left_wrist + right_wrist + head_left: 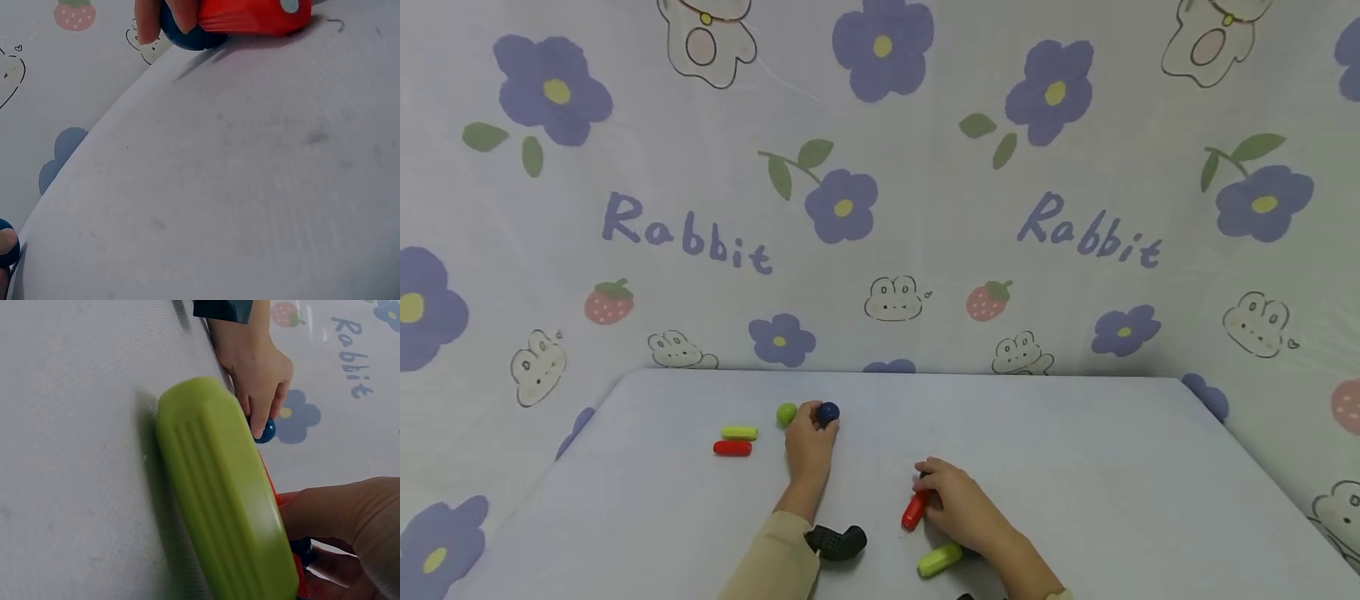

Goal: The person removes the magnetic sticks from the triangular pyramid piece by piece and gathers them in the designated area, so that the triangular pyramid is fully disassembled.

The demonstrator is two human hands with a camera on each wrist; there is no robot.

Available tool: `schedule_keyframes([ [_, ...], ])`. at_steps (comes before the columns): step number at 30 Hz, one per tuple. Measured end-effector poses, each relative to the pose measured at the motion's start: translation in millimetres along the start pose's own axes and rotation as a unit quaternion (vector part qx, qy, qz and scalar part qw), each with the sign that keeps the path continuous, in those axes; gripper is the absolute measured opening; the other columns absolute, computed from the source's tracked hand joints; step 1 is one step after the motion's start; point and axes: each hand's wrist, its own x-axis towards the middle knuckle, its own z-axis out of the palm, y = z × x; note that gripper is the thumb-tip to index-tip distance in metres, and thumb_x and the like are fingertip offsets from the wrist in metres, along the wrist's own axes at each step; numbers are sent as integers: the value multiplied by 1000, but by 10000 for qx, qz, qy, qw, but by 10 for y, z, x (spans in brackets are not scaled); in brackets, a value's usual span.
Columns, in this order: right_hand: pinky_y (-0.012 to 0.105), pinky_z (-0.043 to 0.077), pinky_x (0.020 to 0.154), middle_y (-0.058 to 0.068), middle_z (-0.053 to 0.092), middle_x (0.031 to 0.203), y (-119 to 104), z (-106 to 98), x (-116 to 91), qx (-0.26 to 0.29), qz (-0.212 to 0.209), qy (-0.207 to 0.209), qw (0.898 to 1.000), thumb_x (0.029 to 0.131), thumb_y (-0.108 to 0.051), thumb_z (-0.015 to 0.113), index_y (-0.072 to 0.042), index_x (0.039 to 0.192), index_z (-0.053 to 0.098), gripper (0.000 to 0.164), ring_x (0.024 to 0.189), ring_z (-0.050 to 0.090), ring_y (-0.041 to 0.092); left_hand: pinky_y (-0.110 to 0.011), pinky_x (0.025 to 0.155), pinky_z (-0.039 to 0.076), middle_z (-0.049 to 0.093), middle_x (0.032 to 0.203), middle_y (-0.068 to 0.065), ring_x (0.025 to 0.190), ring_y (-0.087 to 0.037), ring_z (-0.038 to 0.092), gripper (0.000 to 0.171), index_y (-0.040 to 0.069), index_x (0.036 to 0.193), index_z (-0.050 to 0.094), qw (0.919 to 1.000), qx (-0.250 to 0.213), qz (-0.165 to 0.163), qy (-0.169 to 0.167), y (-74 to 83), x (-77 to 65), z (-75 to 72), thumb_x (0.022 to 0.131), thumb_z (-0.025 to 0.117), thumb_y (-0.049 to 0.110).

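My left hand [808,444] pinches a blue ball [828,412]; my right hand [957,502] grips a second ball [195,41] at the far end of the red handle [914,510], which slants away rightward.

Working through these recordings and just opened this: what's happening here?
A person works at a white table. The left hand holds a navy ball beside a green ball. The right hand pinches a navy rounded piece next to a chunky red bar; whether it grips the bar too is unclear. A ribbed green bar lies by the right wrist; left of the balls lie a second red bar and a yellow bar.
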Motion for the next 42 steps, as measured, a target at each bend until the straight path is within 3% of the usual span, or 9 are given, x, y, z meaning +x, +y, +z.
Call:
schedule_keyframes([
  [18,51,37,103,19,57,126,-14,-14,41,25,-16,64,10000,77,7,65,4,99,68,22,126,45,38,-42,90,50,63,115,-21,104,-32,63,45,1,117,59,9996,175,129,182,19,58,-32,75,74,3],
  [23,52,37,102,18,56,127,-5,-13,43,51,1,-12,10000,77,6,66,4,100,68,23,127,44,38,-44,97,45,58,124,-19,113,-34,57,46,0,117,59,9978,-39,585,316,32,-36,-77,73,75,2],
  [26,52,37,102,18,56,128,11,-11,50,75,-20,-38,10000,78,5,66,4,101,67,23,127,44,39,-44,102,41,57,127,-18,120,-33,52,42,0,114,60,9939,-173,1083,119,69,-181,-135,74,75,5],
  [28,52,37,102,18,56,127,18,-9,56,75,-39,-28,10000,78,5,66,4,101,68,23,127,44,39,-42,100,42,60,123,-16,119,-29,53,38,0,110,62,9871,-223,1575,-203,113,-312,-179,75,75,7],
  [30,52,37,102,18,56,127,26,-9,59,68,-60,-13,10000,78,4,66,4,101,68,22,127,44,39,-39,97,45,63,117,-12,113,-25,57,37,2,109,63,9756,-34,2048,-792,167,-467,-215,76,76,14],
  [33,53,37,102,19,57,126,22,-11,47,79,-93,10,9999,78,4,67,4,99,68,21,125,46,40,-32,87,50,66,106,-5,99,-17,61,42,5,109,63,9456,442,2622,-1874,246,-704,-245,76,76,28],
  [37,54,38,100,20,58,123,24,1,24,126,-168,-16,9998,78,3,66,4,97,69,19,121,49,40,-22,78,48,64,99,3,88,-7,54,55,10,116,59,9029,1152,2769,-3079,320,-947,-263,75,75,44],
  [39,54,40,99,20,58,122,28,12,18,163,-214,-49,9996,78,4,66,4,97,69,19,119,51,40,-19,74,46,62,96,5,84,-5,50,56,10,117,58,8932,1342,2735,-3308,340,-1008,-263,75,75,43],
  [42,54,40,98,20,58,122,33,23,2,158,-261,-92,9995,78,6,64,5,100,68,22,118,52,40,-17,72,44,62,92,5,81,-4,47,50,10,116,59,8905,1487,2722,-3327,353,-1047,-254,77,75,35],
])
